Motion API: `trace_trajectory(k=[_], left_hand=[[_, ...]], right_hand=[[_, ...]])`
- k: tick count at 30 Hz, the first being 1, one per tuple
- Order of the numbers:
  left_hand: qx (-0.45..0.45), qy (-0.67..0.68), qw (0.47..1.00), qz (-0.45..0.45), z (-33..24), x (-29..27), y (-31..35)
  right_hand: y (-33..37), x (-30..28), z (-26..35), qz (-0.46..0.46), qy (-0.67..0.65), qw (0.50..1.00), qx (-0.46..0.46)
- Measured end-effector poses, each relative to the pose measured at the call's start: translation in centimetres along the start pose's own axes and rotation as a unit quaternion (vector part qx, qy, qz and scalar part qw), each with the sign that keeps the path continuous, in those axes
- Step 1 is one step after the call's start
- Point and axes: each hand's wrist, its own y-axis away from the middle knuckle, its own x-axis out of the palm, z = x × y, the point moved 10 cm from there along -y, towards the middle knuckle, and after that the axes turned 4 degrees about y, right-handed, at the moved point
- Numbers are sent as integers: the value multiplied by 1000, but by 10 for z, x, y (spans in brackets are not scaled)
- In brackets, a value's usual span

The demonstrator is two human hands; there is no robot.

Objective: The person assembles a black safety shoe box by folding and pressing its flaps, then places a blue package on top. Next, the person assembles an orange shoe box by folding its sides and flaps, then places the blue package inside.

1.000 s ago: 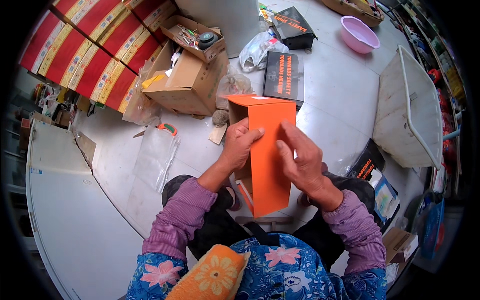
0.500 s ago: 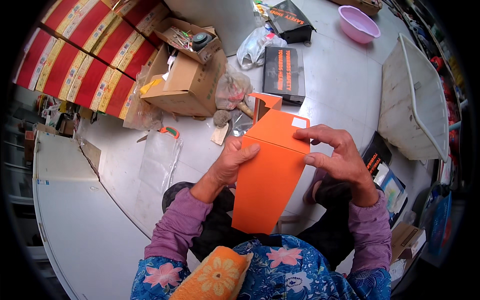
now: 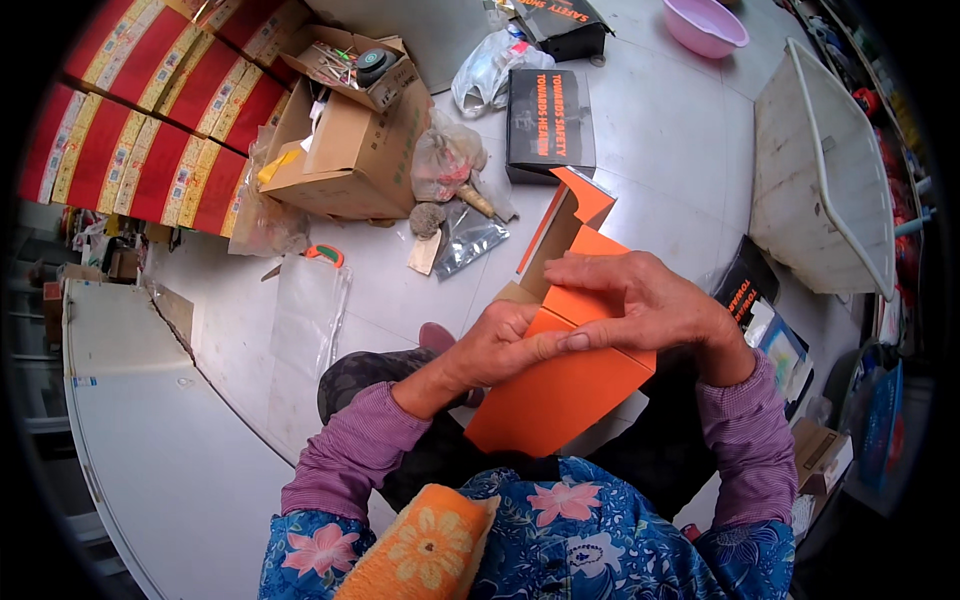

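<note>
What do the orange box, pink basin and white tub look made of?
Orange box: likely cardboard, smooth matte orange outside; brownish inner face, crisp folds.
Pink basin: probably moulded plastic, soft sheen; uniform colour, thin rim.
White tub: probably rigid plastic, dull; thick rounded rim, dark smudges.

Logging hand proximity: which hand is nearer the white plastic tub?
Right. The right hand is at the orange cardboard box, left of the white plastic tub; the left hand, at the same box, is farther left.

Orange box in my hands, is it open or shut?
Open: the orange box has a flap sticking out at its far end, with its brown inside showing.
</note>
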Motion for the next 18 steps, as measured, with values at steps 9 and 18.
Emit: trace_trajectory(k=[9,18], left_hand=[[41,-44,997,38,14,11,-3],[42,-112,984,129,31,41,6]], right_hand=[[7,8,7,66,0,996,-56],[30,17,13,55,58,993,-89]])
